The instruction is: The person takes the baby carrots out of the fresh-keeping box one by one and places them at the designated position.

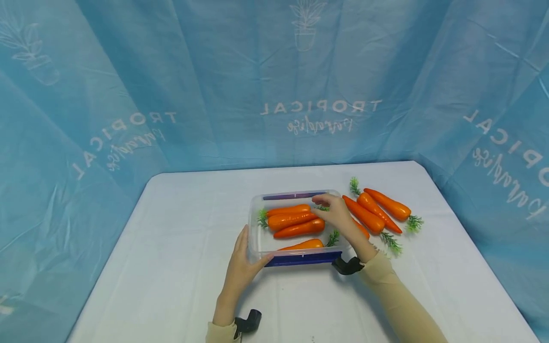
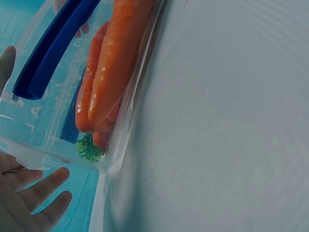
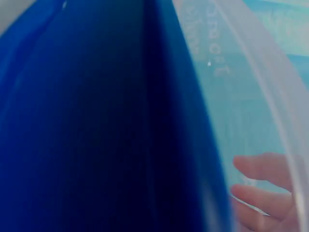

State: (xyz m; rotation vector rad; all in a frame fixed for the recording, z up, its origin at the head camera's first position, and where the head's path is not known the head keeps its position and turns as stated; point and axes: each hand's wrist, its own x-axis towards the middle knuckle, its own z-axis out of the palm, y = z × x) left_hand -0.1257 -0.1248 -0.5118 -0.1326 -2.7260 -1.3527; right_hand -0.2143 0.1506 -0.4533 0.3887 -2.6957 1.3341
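Note:
A clear plastic box with blue clips holds several orange toy carrots with green tops. My left hand touches its near left corner, thumb at the front rim and fingers straight along the left side. In the left wrist view, fingers spread beside the box's end. My right hand is over the box's right part, above the carrots, with fingers loosely bent and nothing between them. Through the clear wall in the right wrist view, those fingers show. A blue clip fills much of that view.
Several more carrots lie on the white table right of the box, one partly hidden by my right arm. A blue curtain with printed words hangs behind and along both sides.

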